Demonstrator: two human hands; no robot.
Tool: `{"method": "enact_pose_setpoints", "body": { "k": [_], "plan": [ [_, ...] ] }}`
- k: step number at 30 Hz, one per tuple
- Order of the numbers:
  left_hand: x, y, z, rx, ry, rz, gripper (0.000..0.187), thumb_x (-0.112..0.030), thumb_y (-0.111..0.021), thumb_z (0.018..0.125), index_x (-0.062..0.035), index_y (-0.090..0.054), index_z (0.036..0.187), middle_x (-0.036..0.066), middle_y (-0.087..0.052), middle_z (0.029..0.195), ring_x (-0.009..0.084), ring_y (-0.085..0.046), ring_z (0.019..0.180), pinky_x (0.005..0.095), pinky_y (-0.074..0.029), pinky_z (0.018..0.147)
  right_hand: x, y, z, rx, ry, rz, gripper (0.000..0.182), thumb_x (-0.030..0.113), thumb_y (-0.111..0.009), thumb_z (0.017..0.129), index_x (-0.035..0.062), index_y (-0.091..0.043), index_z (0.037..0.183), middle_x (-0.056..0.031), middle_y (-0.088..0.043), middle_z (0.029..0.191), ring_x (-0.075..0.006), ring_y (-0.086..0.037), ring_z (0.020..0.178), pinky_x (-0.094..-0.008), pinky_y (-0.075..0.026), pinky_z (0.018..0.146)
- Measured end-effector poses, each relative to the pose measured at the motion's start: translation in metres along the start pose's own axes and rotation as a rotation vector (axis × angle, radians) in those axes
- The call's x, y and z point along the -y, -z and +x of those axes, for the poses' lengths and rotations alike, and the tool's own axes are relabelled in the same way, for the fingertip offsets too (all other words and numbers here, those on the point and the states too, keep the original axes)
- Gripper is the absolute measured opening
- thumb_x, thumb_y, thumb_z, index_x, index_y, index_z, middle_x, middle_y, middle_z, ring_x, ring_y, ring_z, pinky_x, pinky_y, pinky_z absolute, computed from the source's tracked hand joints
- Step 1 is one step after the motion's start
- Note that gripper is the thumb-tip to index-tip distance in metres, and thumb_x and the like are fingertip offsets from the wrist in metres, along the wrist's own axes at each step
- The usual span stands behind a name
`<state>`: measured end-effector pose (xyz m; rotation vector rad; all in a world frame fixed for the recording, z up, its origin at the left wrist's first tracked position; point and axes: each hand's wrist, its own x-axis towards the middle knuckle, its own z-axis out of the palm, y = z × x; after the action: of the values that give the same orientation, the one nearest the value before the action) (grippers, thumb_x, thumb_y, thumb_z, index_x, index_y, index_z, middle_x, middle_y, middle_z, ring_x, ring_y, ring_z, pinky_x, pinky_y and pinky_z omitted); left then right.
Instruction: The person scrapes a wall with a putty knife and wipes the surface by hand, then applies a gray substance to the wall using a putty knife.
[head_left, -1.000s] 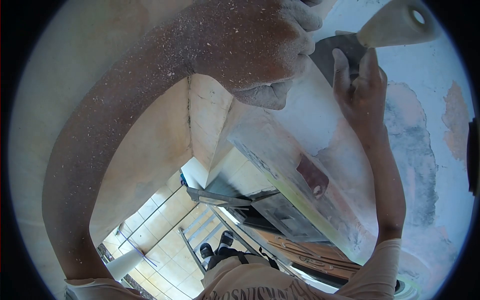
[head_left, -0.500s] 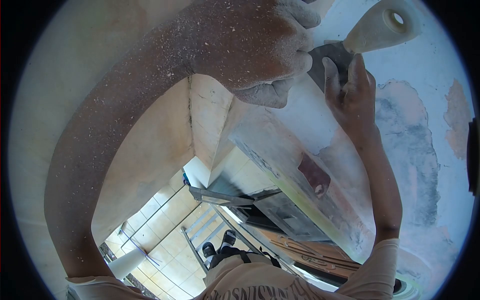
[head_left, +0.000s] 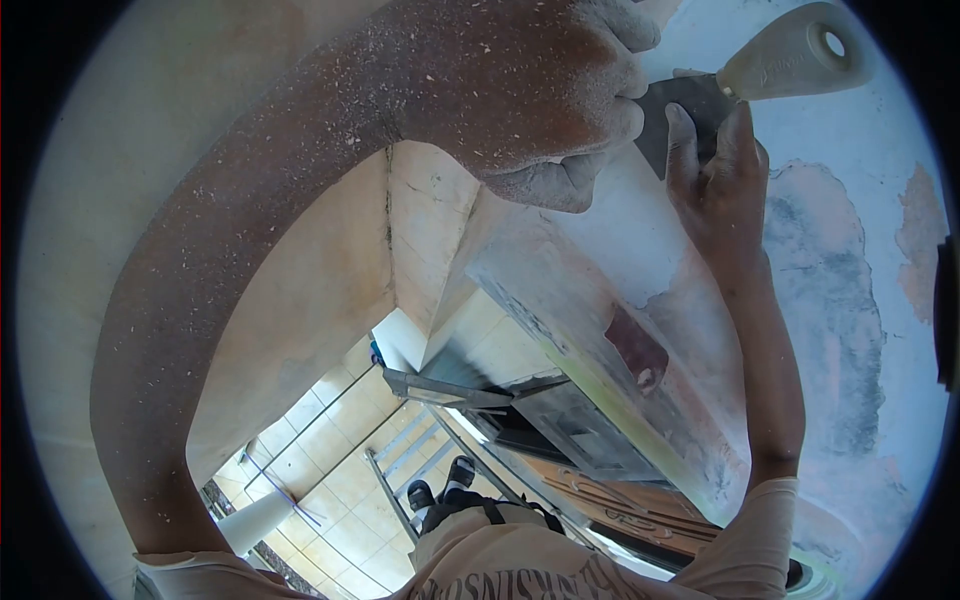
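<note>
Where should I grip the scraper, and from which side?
Probably the pale handle, from the picture's right: its broad end juts out uncovered, while the right hand holds the dark blade and the left hand sits close to it.

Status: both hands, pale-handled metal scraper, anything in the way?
Right hand holds pale-handled metal scraper by its dark grey blade. Left hand curled beside blade edge, contact unclear. Nothing else seen crowding the blade.

Scraper (head_left: 752, 72) right of left fingers (head_left: 626, 118) (ladder (head_left: 413, 450) far below).
</note>
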<state>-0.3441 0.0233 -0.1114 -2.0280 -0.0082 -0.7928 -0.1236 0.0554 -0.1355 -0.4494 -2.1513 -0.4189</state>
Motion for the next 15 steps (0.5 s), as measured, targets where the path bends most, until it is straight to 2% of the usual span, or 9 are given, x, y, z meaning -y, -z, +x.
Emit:
{"method": "enact_pose_setpoints", "body": {
  "k": [2,5,8,9,15],
  "plan": [
    [0.0007,0.0031,0.0018,0.063,-0.031,0.072,0.02,-0.023,-0.057,0.046,-0.0105,-0.042,0.047,0.0,-0.037,0.052,0.0185,-0.042,0.055,0.0379,-0.041,0.063,0.0009,0.0002,0.0009,0.008,0.068,-0.032,0.042,0.001,-0.059,0.083,-0.0058,-0.042,0.121,-0.0185,-0.063,0.075,-0.0343,-0.061,0.059,-0.0389,-0.047,0.052],
    [0.0001,0.0031,0.0024,0.082,-0.014,0.052,0.02,-0.023,-0.057,0.046,-0.0105,-0.042,0.048,0.0,-0.037,0.053,0.0185,-0.043,0.055,0.038,-0.041,0.063,0.0006,-0.0011,-0.0027,-0.006,0.003,-0.036,0.043,0.001,-0.059,0.083,-0.0046,-0.042,0.122,-0.0183,-0.063,0.074,-0.0342,-0.061,0.059,-0.0392,-0.047,0.052],
    [-0.0008,0.0035,0.0023,0.095,-0.001,0.043,0.02,-0.023,-0.057,0.046,-0.0105,-0.042,0.048,0.001,-0.038,0.053,0.0185,-0.043,0.055,0.038,-0.041,0.063,-0.0048,0.0031,0.0059,-0.061,0.073,-0.021,0.046,0.001,-0.059,0.083,-0.0049,-0.041,0.125,-0.0189,-0.062,0.072,-0.0346,-0.061,0.058,-0.0397,-0.046,0.051],
    [-0.0009,0.003,0.0024,0.095,0.007,0.039,0.02,-0.023,-0.058,0.046,-0.0105,-0.043,0.048,0.001,-0.038,0.053,0.0185,-0.043,0.056,0.038,-0.041,0.063,-0.0034,0.0028,0.004,-0.028,0.007,0.005,0.046,0.001,-0.059,0.083,-0.0051,-0.04,0.125,-0.019,-0.061,0.071,-0.035,-0.06,0.057,-0.0401,-0.045,0.05],
    [-0.0013,0.0051,0.0026,0.104,0.028,0.032,0.019,-0.023,-0.058,0.046,-0.0105,-0.043,0.049,0.001,-0.038,0.053,0.0185,-0.043,0.056,0.0381,-0.041,0.064,-0.0016,-0.0017,0.0,0.026,-0.001,-0.051,0.044,0.001,-0.059,0.083,-0.0055,-0.041,0.123,-0.0187,-0.062,0.072,-0.035,-0.06,0.057,-0.0395,-0.046,0.05]
  ]
}}
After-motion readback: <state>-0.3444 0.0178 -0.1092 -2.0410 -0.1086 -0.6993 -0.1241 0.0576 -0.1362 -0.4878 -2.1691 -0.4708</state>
